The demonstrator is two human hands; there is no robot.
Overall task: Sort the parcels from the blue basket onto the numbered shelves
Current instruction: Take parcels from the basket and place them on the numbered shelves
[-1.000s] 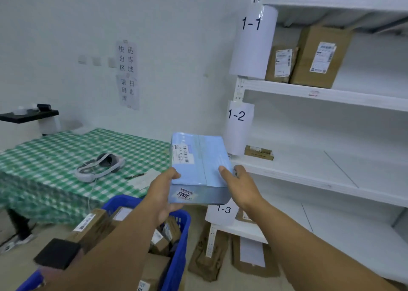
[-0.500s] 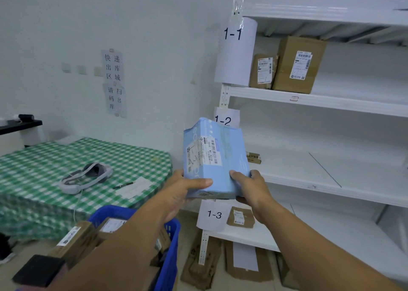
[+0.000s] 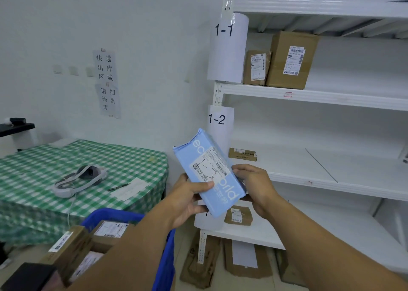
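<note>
**Sorting part done: blue parcel [image 3: 209,176] in the hands, marked 1-3, not yet shelved.**
The parcel is held tilted, label up, in front of the shelving, above the 1-3 shelf [image 3: 254,237]. The left hand [image 3: 187,200] grips its lower left edge, thumb across the face. The right hand [image 3: 254,187] clasps the right edge. Two boxes [image 3: 289,59] stand on 1-1, a flat box [image 3: 242,154] on 1-2 and a small parcel [image 3: 238,215] on 1-3. Several parcels lie in the blue basket [image 3: 114,213], so much appears left to sort.
</note>
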